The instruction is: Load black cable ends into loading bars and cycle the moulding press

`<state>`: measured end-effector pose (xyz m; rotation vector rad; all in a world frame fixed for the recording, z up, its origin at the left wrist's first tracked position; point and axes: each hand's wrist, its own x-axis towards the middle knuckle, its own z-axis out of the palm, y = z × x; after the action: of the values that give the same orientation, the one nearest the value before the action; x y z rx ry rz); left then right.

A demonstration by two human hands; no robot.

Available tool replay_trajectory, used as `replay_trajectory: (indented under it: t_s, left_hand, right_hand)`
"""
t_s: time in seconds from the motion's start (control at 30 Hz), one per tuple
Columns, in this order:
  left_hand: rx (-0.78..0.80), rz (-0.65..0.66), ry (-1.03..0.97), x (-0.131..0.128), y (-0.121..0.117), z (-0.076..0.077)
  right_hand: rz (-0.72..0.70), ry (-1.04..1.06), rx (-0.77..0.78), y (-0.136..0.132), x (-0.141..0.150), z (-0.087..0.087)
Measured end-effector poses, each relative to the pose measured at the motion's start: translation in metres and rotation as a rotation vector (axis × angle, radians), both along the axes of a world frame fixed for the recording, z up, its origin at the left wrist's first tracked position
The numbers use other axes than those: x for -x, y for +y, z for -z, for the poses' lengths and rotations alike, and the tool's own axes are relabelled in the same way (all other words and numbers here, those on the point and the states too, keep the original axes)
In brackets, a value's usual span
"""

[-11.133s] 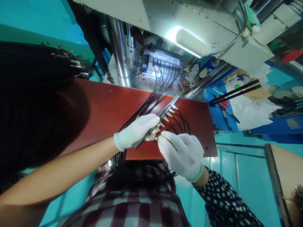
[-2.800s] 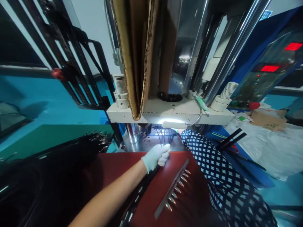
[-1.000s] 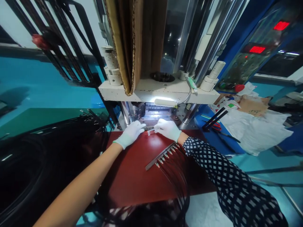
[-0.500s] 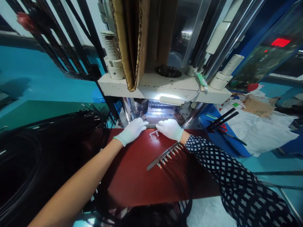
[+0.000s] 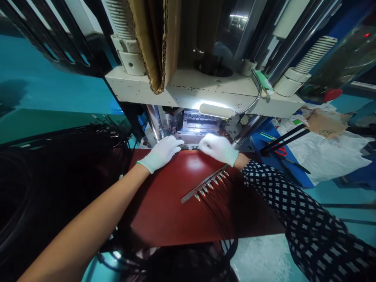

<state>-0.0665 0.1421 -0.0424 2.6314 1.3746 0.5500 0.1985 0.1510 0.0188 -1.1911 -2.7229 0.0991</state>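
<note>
My left hand [image 5: 164,152], in a white glove, has its fingers closed at the left end of a narrow metal bar [image 5: 190,147] along the back edge of the red work surface [image 5: 158,207]. At the bar's other end is my right hand [image 5: 219,149], also gloved, its fingers curled in a pinch. What those fingertips hold, if anything, is hidden. Just behind the bar, a lit metal mould [image 5: 199,126] sits inside the press. Nearer to me, a second metal bar [image 5: 192,193] lies at a slant with several cable ends [image 5: 210,186] set along it.
A white lamp [image 5: 216,111] hangs beneath the press plate [image 5: 182,94], between steel posts [image 5: 154,121]. Bundled black cables [image 5: 73,156] fill the left side. At right, pliers [image 5: 293,163] lie on a blue surface [image 5: 266,137] beside a white bag [image 5: 331,156].
The pale branched piece that lay on the red surface near my right hand is gone from there. My right hand has shifted slightly right and its fingers are more curled. The camera view has tilted.
</note>
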Motion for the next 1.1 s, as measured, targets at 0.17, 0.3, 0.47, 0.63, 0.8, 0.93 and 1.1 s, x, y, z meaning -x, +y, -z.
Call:
replay_trajectory:
  t_s: [0.17, 0.3, 0.47, 0.63, 0.8, 0.93, 1.1]
  left_hand:
    - [-0.043, -0.106, 0.124, -0.006, -0.009, -0.015]
    - [-0.112, -0.151, 0.177, -0.029, -0.013, -0.028]
    - [-0.007, -0.135, 0.068, -0.058, -0.004, -0.027]
    - [0.037, -0.156, -0.052, -0.064, 0.003, -0.029]
    - [0.034, -0.170, -0.053, -0.071, 0.004, -0.036]
    - [0.005, -0.261, -0.012, -0.082, 0.005, -0.034]
    - [0.033, -0.247, -0.144, -0.072, 0.002, -0.031]
  right_hand:
    - [0.150, 0.058, 0.085, 0.017, -0.014, 0.007]
    - [0.158, 0.074, 0.251, 0.034, -0.008, 0.006]
    - [0.142, 0.114, 0.413, 0.043, -0.008, -0.004]
    - [0.094, 0.155, 0.412, 0.040, -0.009, -0.006]
    - [0.105, 0.159, 0.422, 0.040, -0.009, -0.004]
    - [0.153, 0.130, 0.402, 0.038, -0.007, -0.003]
    - [0.131, 0.105, 0.325, 0.035, -0.007, -0.001]
